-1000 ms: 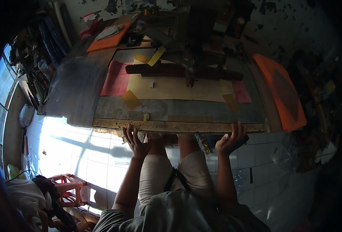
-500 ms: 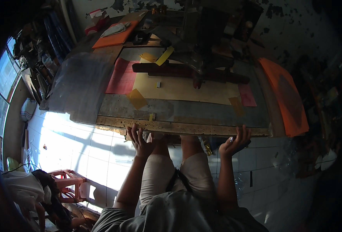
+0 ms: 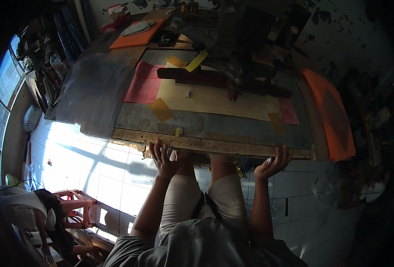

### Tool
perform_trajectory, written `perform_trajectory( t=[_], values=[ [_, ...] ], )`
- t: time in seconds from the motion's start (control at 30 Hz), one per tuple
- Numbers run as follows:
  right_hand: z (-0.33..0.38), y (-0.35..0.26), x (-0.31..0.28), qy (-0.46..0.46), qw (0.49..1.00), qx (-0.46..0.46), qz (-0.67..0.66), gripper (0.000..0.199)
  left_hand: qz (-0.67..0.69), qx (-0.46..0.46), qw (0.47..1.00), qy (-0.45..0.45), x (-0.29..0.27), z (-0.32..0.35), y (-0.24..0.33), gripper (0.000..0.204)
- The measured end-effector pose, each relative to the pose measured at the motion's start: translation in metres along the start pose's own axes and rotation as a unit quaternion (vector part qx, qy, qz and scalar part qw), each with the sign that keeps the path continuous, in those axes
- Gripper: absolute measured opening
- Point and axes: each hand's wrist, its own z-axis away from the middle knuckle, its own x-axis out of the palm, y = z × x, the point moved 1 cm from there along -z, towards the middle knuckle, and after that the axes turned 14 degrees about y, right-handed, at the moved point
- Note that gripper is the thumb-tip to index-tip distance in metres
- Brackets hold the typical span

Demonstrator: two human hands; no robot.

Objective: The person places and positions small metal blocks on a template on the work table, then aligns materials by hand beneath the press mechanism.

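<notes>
Both my hands rest at the front wooden edge (image 3: pixel 215 143) of a worktable. My left hand (image 3: pixel 163 161) has its fingers spread, their tips touching the edge. Further right, my right hand (image 3: pixel 273 164) has its fingers up against the same edge; a small shiny spot shows beside its thumb, too small to make out. On the table's grey board (image 3: pixel 232 127) lies a long cream-yellow sheet (image 3: pixel 215 101), with a red sheet (image 3: pixel 142 84) at its left and a pink piece (image 3: pixel 288 111) at its right. Above it sits a dark red bar (image 3: pixel 192 76) below a dark machine part.
Clear plastic film (image 3: pixel 94 89) drapes the table's left side. Orange sheets (image 3: pixel 328 115) lie at the right, and an orange board (image 3: pixel 137 38) with a pale cloth lies at the back left. A red plastic stool (image 3: pixel 77 204) and another person (image 3: pixel 41 213) are at the lower left.
The view has shifted slightly, so the table appears a little tilted. My hands stay at the front edge. The other person's arm at the lower left now hangs further down.
</notes>
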Motion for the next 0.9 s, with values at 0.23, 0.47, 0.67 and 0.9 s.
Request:
perform_trajectory(
  t=[0.23,0.47,0.67,0.9],
  values=[
    [-0.003,-0.008,-0.006,-0.013,1.000,0.009,0.007,0.055,-0.005,-0.024,1.000,0.019,0.000,0.009,0.001,0.083],
    [-0.017,-0.023,-0.029,-0.067,0.996,0.024,-0.049,0.067,-0.002,-0.016,1.000,0.012,-0.003,0.009,0.000,0.072],
    [-0.036,-0.044,-0.042,-0.156,0.987,-0.019,-0.036,0.057,0.010,-0.016,1.000,0.014,0.003,0.014,-0.004,0.083],
    [-0.059,-0.061,-0.036,-0.178,0.981,-0.013,-0.072,0.026,0.003,-0.016,1.000,-0.002,-0.001,0.011,-0.003,0.086]
  ],
)
